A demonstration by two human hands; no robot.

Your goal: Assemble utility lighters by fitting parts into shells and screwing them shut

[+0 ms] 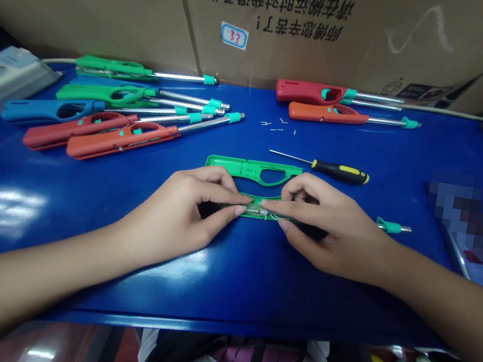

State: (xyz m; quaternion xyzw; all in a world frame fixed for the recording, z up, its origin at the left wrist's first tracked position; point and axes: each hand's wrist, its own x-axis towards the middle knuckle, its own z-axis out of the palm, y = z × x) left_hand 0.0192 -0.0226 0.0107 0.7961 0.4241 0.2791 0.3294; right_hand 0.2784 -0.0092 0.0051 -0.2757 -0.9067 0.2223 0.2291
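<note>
An opened green gas lighter (pixel 257 200) lies on the blue table, its inner parts showing, including a clear piece and a thin pale wire. My left hand (pixel 185 203) pinches its left end, index finger and thumb closed on it. From the other side my right hand (pixel 334 229) grips the lighter near the wire, with fingertips almost meeting those of the left. The lighter's metal tube is mostly covered by the right hand; its teal tip (pixel 392 227) sticks out beyond. Just behind lies the loose green half-shell (pixel 237 167), hollow side up.
A black and yellow screwdriver (pixel 341 172) and several tiny screws (pixel 279 129) lie behind the hands. Several lighters, among them a blue lighter (pixel 46 111), lie at left; a red lighter (pixel 308 92) and an orange lighter (pixel 325 113) at back right. A cardboard box (pixel 260 61) walls the back.
</note>
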